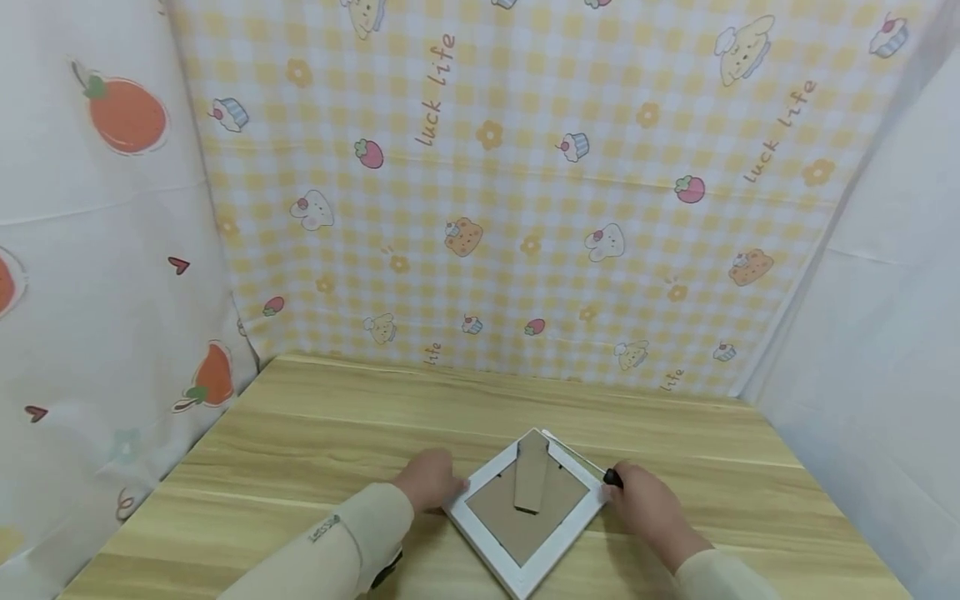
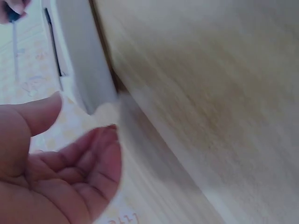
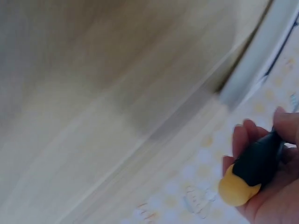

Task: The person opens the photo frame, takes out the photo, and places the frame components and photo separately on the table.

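Note:
A white picture frame (image 1: 487, 542) lies face down on the table, one corner toward the far wall. Its brown backing board (image 1: 491, 500) carries a stand leg (image 1: 532, 475). At the frame's left corner is my left hand (image 1: 429, 481); the left wrist view shows its thumb and loosely bent fingers apart, with nothing between them. My right hand (image 1: 651, 504) holds a screwdriver (image 3: 257, 161) by its black and yellow handle beside the right corner. The thin shaft points away along the frame's upper right edge. Whether the right fingertips touch the frame, I cannot tell.
The wood-grain table (image 1: 337, 400) runs back to a yellow checked cloth (image 1: 420, 208) with cartoon prints. White cloths hang on the left (image 1: 97, 250) and right (image 1: 862, 333) sides. Small dark tabs (image 1: 560, 467) sit at the backing's edge.

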Demonstrator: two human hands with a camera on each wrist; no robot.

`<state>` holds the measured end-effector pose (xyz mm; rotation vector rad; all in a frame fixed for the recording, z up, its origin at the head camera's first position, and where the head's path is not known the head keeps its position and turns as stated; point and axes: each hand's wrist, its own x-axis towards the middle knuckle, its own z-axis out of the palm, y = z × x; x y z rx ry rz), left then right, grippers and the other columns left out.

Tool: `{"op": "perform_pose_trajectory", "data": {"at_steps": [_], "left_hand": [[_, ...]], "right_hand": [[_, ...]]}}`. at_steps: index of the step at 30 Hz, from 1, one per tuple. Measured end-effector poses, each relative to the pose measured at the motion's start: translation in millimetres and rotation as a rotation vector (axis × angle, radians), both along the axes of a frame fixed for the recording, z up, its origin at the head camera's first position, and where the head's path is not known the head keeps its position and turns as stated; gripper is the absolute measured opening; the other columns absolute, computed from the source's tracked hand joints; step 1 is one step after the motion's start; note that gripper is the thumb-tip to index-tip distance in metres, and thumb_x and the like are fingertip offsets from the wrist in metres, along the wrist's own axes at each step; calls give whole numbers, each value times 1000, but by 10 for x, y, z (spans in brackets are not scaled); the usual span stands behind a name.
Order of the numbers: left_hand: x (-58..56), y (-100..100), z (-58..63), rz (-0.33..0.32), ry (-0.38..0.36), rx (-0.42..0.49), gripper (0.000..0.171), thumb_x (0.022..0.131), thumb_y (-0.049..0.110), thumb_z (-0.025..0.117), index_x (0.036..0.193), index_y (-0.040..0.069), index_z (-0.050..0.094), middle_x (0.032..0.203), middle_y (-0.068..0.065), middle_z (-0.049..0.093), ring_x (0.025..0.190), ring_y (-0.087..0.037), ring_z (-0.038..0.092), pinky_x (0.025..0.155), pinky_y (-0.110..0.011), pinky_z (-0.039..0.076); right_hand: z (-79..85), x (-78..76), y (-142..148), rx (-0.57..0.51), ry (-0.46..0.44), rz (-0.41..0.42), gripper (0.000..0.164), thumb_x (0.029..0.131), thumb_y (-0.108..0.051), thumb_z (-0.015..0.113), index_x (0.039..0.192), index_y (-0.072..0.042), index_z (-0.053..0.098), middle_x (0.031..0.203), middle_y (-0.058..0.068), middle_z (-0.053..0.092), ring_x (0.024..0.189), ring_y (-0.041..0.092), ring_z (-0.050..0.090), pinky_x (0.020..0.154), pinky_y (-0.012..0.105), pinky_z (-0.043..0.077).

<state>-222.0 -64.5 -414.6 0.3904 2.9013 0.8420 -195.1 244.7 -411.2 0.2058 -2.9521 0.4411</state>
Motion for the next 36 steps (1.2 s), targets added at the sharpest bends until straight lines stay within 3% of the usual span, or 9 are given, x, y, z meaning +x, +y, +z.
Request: {"op": "perform_pose_trajectory", "data": {"at_steps": [5, 10, 17, 25, 36], "left_hand": [[-81, 45, -11, -26, 24, 67, 28, 89, 13, 66, 70, 2, 50, 63, -4, 47, 59, -17, 44, 55, -31, 40], [-112, 103, -23, -42, 26, 65, 25, 90, 14, 66, 72, 3, 53, 65, -4, 50, 61, -16, 47, 56, -30, 42], [-152, 169, -94, -39, -13, 66, 23, 92, 16, 63, 76, 3, 55, 67, -4, 51, 62, -16, 48, 57, -30, 43], [-175, 212, -127, -98, 32, 31, 22, 91, 15, 65, 74, 3, 58, 66, -1, 51, 62, -14, 46, 59, -30, 43], [-183, 221, -176, -100, 46, 36, 26, 91, 15, 64, 69, 7, 53, 64, 0, 47, 60, -13, 43, 57, -28, 39]], "right_hand": [[-38, 200, -98, -5, 7, -5, 17, 85, -15, 72, 80, -6, 58, 68, 1, 58, 61, 16, 52, 55, 39, 46], [-134, 294, -184, -11, 38, 16, 16, 83, -16, 73, 84, -6, 61, 66, 2, 58, 59, 16, 51, 53, 40, 44], [-163, 307, -248, 14, 34, -5, 19, 84, -17, 73, 77, -4, 59, 62, 3, 55, 55, 17, 47, 50, 40, 43], [-94, 293, -303, 13, 1, -44, 25, 86, -17, 70, 70, -7, 54, 59, 2, 48, 51, 16, 40, 47, 34, 37], [-116, 238, -329, 27, -54, -90, 24, 88, -19, 67, 71, -6, 55, 61, 3, 49, 51, 16, 42, 47, 34, 37]]}}
